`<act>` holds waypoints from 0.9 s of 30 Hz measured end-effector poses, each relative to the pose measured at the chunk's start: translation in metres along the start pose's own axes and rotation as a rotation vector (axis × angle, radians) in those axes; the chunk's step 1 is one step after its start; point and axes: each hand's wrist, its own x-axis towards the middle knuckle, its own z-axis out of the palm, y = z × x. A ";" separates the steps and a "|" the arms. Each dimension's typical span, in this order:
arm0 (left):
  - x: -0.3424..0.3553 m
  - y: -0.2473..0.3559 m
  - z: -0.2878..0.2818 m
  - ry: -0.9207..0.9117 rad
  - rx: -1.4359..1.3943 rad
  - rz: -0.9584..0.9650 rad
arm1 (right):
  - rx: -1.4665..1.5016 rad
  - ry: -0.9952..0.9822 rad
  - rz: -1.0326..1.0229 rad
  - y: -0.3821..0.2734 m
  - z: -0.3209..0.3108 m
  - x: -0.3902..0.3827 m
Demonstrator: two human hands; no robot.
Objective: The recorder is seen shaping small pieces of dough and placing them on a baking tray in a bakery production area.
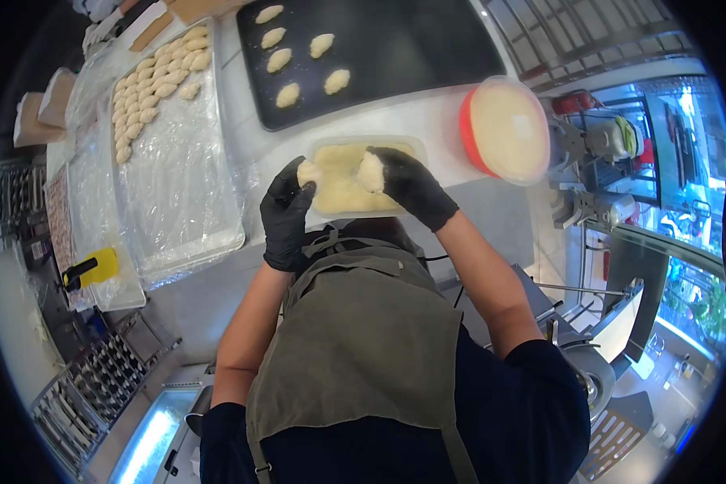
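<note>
Am pinching dough piece [307,173] in my left hand [286,211], another dough lump [371,172] in my right hand [411,187], both hovering over clear tub [411,148]; black baking tray [427,40] lying straight ahead, right hand nearer.

black gloves [286,211] | pale yellow dough [343,189] | black tray [395,48] | red bowl [469,133] | olive apron [363,339]

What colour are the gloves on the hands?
Black, on both the left hand and the right hand; seen in the head view.
</note>
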 end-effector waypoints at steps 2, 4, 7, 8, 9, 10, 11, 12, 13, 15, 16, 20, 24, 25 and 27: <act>0.005 -0.007 0.010 -0.062 0.105 0.014 | 0.007 0.031 -0.050 -0.012 -0.004 -0.010; 0.015 -0.019 0.019 -0.159 0.325 0.048 | 0.024 0.070 -0.134 -0.022 -0.008 -0.018; 0.029 -0.030 0.043 -0.270 0.568 -0.037 | 0.003 0.108 -0.246 -0.028 -0.020 -0.028; 0.035 -0.043 0.051 -0.275 0.573 -0.035 | -0.033 0.119 -0.312 -0.029 -0.024 -0.028; 0.041 -0.059 0.060 -0.296 0.658 0.157 | -0.069 0.130 -0.377 -0.030 -0.027 -0.030; 0.044 -0.074 0.067 -0.316 0.738 0.351 | -0.106 0.141 -0.441 -0.030 -0.029 -0.031; 0.045 -0.078 0.075 -0.378 0.778 0.311 | -0.101 0.145 -0.444 -0.032 -0.030 -0.034; 0.046 -0.081 0.082 -0.438 0.817 0.269 | 0.036 0.146 -0.390 -0.034 -0.031 -0.038; 0.048 -0.084 0.088 -0.442 0.820 0.269 | 0.171 0.146 -0.336 -0.039 -0.029 -0.043; 0.051 -0.090 0.092 -0.533 0.961 0.281 | 0.438 0.137 -0.218 -0.046 -0.023 -0.050; 0.051 -0.083 0.094 -0.540 0.965 0.279 | 0.445 0.141 -0.220 -0.048 -0.020 -0.053; 0.045 -0.033 0.089 -0.519 0.989 0.408 | -0.014 0.354 -0.215 -0.052 0.001 -0.057; 0.025 -0.003 0.081 -0.389 -0.177 -0.286 | -0.253 0.258 -0.286 -0.028 0.037 -0.036; 0.020 0.000 0.077 -0.313 -0.575 -0.497 | -0.420 0.244 -0.291 -0.022 0.048 -0.032; 0.014 -0.004 0.064 -0.272 -0.441 -0.371 | -0.741 0.197 -0.314 -0.006 0.063 -0.024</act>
